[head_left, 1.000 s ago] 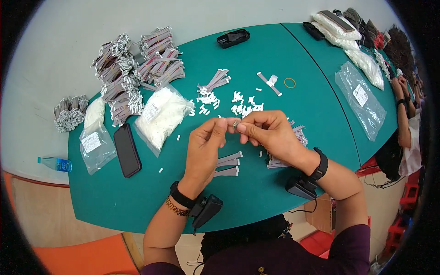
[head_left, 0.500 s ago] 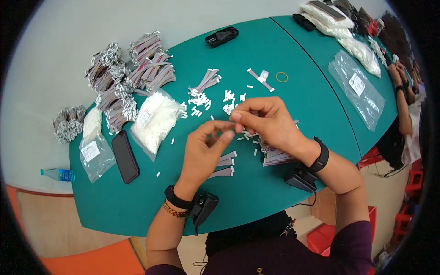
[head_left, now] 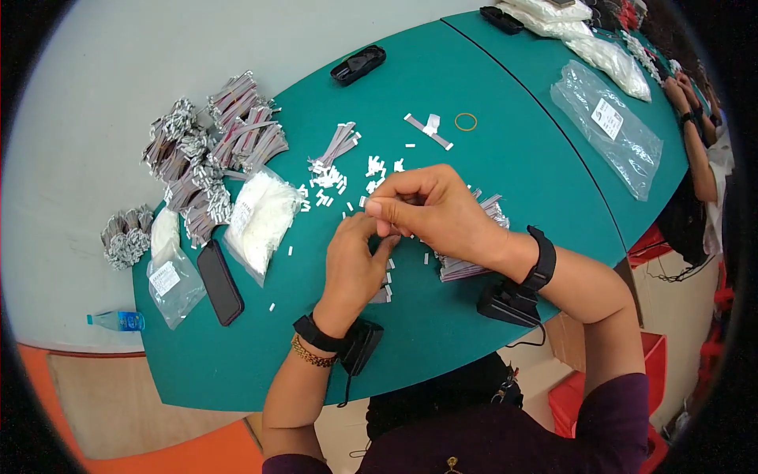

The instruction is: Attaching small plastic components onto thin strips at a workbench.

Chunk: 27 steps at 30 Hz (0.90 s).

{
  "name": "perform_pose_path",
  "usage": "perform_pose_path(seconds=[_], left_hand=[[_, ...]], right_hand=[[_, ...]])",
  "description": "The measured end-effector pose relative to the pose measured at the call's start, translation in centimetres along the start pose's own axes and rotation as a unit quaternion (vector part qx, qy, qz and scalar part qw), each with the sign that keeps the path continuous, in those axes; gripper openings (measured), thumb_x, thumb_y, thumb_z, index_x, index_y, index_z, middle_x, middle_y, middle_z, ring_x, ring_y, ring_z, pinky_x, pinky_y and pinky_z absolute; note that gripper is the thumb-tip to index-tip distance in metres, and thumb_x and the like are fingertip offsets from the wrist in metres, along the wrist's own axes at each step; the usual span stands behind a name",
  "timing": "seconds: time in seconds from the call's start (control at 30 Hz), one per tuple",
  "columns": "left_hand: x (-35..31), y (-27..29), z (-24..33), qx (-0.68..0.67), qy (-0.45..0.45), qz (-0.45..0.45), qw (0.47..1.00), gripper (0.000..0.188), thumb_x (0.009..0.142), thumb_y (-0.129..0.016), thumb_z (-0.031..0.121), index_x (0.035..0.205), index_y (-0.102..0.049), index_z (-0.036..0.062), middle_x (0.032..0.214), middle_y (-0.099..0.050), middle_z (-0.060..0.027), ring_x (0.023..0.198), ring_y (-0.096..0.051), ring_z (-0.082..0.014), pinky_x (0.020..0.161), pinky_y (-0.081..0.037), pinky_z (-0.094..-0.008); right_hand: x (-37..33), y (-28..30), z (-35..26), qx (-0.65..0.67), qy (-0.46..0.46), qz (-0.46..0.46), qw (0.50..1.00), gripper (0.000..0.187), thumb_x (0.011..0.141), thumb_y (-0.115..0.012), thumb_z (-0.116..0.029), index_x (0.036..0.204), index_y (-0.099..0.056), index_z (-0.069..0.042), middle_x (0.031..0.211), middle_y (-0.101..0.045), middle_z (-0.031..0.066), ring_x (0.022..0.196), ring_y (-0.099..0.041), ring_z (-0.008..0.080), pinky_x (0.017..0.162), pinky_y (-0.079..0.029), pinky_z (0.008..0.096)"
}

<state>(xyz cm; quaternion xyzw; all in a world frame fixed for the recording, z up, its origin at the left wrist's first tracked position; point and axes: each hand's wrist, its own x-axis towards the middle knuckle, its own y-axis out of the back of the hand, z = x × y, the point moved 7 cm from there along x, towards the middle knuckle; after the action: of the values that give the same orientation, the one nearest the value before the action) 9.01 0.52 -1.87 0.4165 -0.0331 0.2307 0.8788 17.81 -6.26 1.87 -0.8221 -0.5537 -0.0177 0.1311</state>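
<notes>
White connector heap (head_left: 374, 166) | our right hand (head_left: 442, 209) nearer, just this side, fingertips pinched, can't tell on what | left hand (head_left: 351, 265) further off, grip unclear tbh

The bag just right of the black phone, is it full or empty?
Filled, not empty: the bag bulges, packed with white contents.

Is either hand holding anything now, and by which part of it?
I can't tell: the right hand has thumb and forefinger pinched, but nothing shows clearly between them; the left hand has its fingers partly hidden.
</notes>
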Motion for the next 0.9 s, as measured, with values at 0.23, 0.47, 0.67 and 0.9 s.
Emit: perform_pose_path(seconds=[0.23,0.47,0.67,0.9], left_hand=[[0.1,1.8,-1.2,-0.438,0.159,-0.011,0.884,0.009,0.081,-0.062,0.008,0.087,-0.059,0.0007,0.073,-0.059,-0.0021,0.065,-0.053,-0.0061,0.058,-0.043,-0.0210],[-0.3,2.7,-1.8,-0.542,0.161,0.011,0.825,0.013,0.083,-0.061,0.009,0.092,-0.060,-0.0008,0.080,-0.061,-0.0032,0.070,-0.056,-0.0084,0.065,-0.047,-0.0209],[-0.2,3.0,-1.9,-0.562,0.124,0.023,0.818,0.015,0.083,-0.061,0.007,0.096,-0.059,-0.0007,0.085,-0.061,-0.0056,0.073,-0.057,-0.0106,0.068,-0.047,-0.0227],[-0.9,3.0,-2.0,-0.587,0.144,0.024,0.797,0.017,0.084,-0.060,0.006,0.099,-0.058,-0.0010,0.086,-0.062,-0.0063,0.077,-0.059,-0.0122,0.070,-0.048,-0.0234]], right_hand=[[-0.2,0.6,0.2,-0.072,-0.043,0.019,0.996,0.015,0.086,-0.058,-0.014,0.080,-0.064,-0.001,0.065,-0.060,-0.0004,0.054,-0.048,0.0020,0.048,-0.036,0.0162],[0.0,-0.1,0.3,-0.099,-0.059,0.021,0.993,0.014,0.086,-0.058,-0.013,0.081,-0.064,-0.001,0.066,-0.060,0.0014,0.054,-0.048,0.0031,0.048,-0.036,0.0168],[-0.2,-0.5,0.4,-0.126,-0.052,0.034,0.990,0.013,0.086,-0.058,-0.012,0.082,-0.064,0.000,0.067,-0.061,0.0030,0.055,-0.048,0.0044,0.048,-0.037,0.0173],[-0.5,-1.3,0.8,-0.111,-0.043,0.020,0.993,0.013,0.086,-0.058,-0.012,0.083,-0.064,0.000,0.067,-0.061,0.0025,0.055,-0.048,0.0042,0.048,-0.037,0.0177]])
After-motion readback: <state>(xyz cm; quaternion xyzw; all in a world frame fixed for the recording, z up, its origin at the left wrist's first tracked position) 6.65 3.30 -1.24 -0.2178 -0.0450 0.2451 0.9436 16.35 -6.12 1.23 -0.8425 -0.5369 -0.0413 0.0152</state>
